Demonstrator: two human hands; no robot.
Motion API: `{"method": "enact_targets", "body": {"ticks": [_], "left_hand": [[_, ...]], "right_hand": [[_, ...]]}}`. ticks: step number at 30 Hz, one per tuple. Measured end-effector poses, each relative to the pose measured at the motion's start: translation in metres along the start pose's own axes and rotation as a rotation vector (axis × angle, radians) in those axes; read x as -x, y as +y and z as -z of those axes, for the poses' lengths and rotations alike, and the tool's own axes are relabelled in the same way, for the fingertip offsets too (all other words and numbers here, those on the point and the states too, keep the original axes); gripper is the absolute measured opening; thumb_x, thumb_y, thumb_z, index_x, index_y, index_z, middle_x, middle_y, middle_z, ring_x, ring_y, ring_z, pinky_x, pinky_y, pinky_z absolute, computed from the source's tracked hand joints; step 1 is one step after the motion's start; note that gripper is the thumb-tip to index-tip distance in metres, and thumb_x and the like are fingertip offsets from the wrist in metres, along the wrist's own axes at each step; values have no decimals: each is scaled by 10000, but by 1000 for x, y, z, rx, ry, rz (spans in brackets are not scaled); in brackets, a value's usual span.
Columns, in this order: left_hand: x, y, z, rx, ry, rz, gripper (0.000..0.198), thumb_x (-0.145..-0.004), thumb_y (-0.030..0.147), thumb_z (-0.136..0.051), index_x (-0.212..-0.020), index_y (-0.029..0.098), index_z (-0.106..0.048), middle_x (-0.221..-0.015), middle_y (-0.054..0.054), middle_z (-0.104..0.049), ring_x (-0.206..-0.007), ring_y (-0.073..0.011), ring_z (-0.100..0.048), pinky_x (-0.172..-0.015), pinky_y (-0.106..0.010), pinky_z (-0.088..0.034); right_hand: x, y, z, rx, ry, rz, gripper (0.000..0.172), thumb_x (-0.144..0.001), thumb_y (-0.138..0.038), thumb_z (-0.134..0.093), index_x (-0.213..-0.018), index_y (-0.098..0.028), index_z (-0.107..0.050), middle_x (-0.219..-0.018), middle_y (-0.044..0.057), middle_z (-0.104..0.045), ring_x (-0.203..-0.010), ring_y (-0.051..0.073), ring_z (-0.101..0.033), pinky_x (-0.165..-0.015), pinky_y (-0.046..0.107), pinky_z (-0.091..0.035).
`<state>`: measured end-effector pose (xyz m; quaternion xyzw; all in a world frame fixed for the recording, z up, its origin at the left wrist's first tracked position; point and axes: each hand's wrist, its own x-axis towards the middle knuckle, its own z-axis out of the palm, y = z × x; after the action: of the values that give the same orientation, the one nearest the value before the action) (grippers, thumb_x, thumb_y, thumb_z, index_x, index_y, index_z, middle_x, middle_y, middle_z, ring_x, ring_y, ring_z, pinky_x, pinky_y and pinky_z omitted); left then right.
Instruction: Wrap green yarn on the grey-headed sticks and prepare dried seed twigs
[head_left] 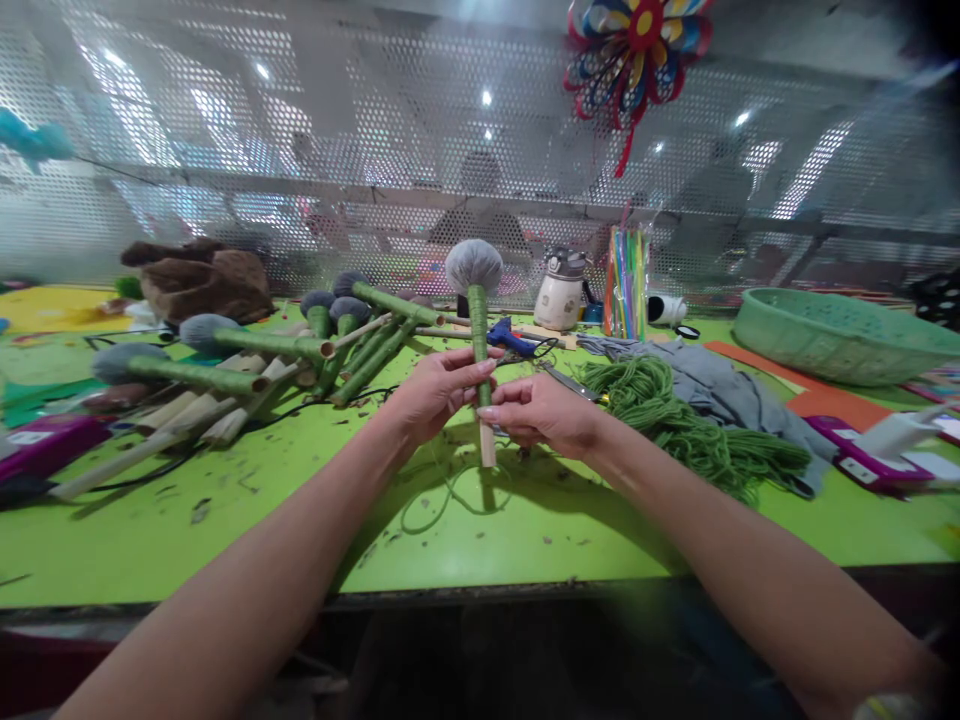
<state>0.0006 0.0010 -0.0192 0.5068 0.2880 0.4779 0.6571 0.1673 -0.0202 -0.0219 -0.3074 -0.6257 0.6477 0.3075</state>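
Note:
Upright in front of me is a stick with a round grey fabric head and green cord wrapped down its shaft; the bare wooden end shows at the bottom. My left hand pinches the shaft partway down. Just below, the fingers of my right hand close on the lower wrapped part, where the green cord ends. A loose loop of thin green cord hangs or lies below the stick's end. To the right of my right hand lies a bundle of green cord.
Several finished-looking grey-headed sticks are piled on the left of the green table. Behind my hands lie a blue glue gun and scissors. Grey cloth, a green basin and a white bottle stand or lie right.

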Motion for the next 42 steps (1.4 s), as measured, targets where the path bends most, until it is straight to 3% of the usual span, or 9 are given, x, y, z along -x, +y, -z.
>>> {"method": "enact_targets", "body": {"ticks": [8,15,20,26,35,42], "left_hand": [[-6,-9,5,-41,18,66,369,-608,198,-793,-956,111,-703,-748,-56,-684,-673,-138,-625,-609,-230,-463],[-1,-1,1,-35,13,41,378,-613,168,-781,-977,108,-696,-723,-43,-675,-621,-124,-620,-592,-233,-473],[0,0,0,-1,-8,44,355,-635,148,-767,-976,89,-690,-699,-49,-667,-630,-118,-621,-602,-216,-481],[-2,-3,2,-12,18,61,358,-634,138,-768,-977,86,-683,-718,-47,-666,-635,-120,-622,-590,-213,-477],[-3,-1,4,-9,-20,66,300,-690,94,-705,-989,77,-677,-718,-47,-669,-621,-115,-620,-592,-213,-495],[-1,0,2,17,-49,67,314,-688,82,-698,-1001,71,-671,-736,-59,-675,-646,-112,-625,-652,-218,-497]], "right_hand": [[-4,3,-4,139,164,-52,335,-653,-371,-753,-582,-145,-516,-412,-82,-382,-373,35,-272,-384,209,-156],[0,1,5,-87,-106,-82,240,-722,-320,-710,-719,-139,-552,-422,-113,-305,-387,30,-186,-409,199,-123],[-1,2,5,-39,-46,-48,265,-701,-313,-723,-662,-149,-519,-411,-115,-288,-378,30,-190,-401,206,-113],[-5,3,-1,91,132,-72,325,-648,-346,-758,-608,-144,-506,-450,-87,-385,-376,29,-277,-383,204,-160],[-1,2,10,5,-116,-54,231,-717,-300,-719,-720,-128,-567,-471,-97,-338,-396,26,-233,-405,204,-145],[-2,2,8,41,-42,-61,258,-676,-310,-742,-656,-133,-556,-442,-100,-335,-389,26,-223,-398,206,-139]]}}
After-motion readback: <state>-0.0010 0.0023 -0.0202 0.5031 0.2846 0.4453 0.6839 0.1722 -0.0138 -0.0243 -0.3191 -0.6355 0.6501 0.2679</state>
